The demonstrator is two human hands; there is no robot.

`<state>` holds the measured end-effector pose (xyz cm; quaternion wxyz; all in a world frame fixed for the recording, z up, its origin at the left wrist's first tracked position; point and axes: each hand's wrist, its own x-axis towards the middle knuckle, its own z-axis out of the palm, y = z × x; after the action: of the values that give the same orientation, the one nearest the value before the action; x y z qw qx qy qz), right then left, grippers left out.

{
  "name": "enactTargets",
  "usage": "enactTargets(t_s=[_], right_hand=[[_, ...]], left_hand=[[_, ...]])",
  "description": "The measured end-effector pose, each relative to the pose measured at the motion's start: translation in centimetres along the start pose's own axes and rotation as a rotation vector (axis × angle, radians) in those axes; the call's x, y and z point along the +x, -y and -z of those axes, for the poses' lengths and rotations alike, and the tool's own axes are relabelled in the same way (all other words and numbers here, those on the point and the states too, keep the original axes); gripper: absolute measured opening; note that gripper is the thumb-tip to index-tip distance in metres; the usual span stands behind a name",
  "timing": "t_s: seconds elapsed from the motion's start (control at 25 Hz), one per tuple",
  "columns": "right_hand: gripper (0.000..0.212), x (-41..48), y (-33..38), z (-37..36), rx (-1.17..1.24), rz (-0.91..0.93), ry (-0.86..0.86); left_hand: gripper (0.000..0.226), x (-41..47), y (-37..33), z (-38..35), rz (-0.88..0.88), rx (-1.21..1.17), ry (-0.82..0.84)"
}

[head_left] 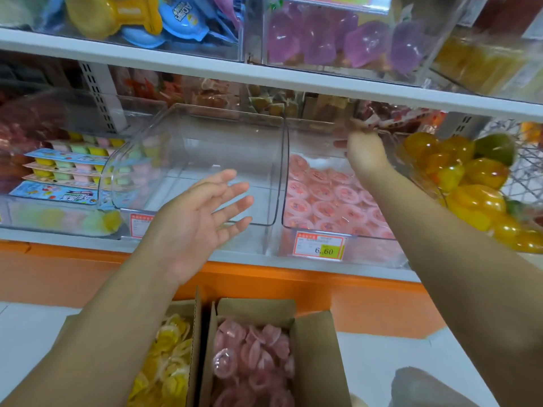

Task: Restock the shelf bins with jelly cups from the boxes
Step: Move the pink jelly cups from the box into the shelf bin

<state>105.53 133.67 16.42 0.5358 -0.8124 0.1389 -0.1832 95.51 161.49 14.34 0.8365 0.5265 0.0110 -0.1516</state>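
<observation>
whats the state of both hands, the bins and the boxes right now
middle bin: empty
pink bin: partly filled with pink jelly cups
pink box: open, part full
yellow box: open, part full
left hand: open, fingers spread, holding nothing
right hand: reaching to the back of the pink bin, blurred, grip unclear

Both bare forearms stretch forward, well apart. The left hand (202, 221) lies open, palm turned up and inward, its fingers (232, 188) straight and slightly spread. The right hand (367, 154) reaches farther, its back showing, too blurred to tell its grip.
</observation>
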Motion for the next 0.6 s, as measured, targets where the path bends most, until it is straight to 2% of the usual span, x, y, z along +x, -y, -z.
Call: enactTargets(t_s=[0.12, 0.28, 0.36, 0.44, 0.52, 0.6], right_hand=[[0.031, -5.9, 0.7, 0.9, 0.155, 0.077, -0.164], [0.032, -17.8, -1.0, 0.4, 0.299, 0.113, -0.192], [0.031, -23.1, -3.7, -1.3, 0.229, 0.06, -0.084], [0.034, -26.6, -7.3, -3.5, 0.11, -0.107, 0.124], [0.034, -28.5, -11.3, -5.3, 0.006, -0.404, 0.431], [0.042, -29.9, -15.8, -6.5, -0.011, -0.746, 0.613]], left_hand=[[0.025, -2.6, 1.4, 1.0, 0.121, 0.092, 0.088], [0.022, -6.1, 4.6, 2.9, 0.344, 0.272, 0.111], [0.02, -7.4, 7.5, 3.8, 0.465, 0.338, 0.075], [0.027, -8.7, 10.8, 4.5, 0.571, 0.415, 0.017], [0.033, -9.4, 14.2, 5.2, 0.66, 0.441, -0.043], [0.022, -9.9, 17.4, 5.6, 0.739, 0.405, -0.121]])
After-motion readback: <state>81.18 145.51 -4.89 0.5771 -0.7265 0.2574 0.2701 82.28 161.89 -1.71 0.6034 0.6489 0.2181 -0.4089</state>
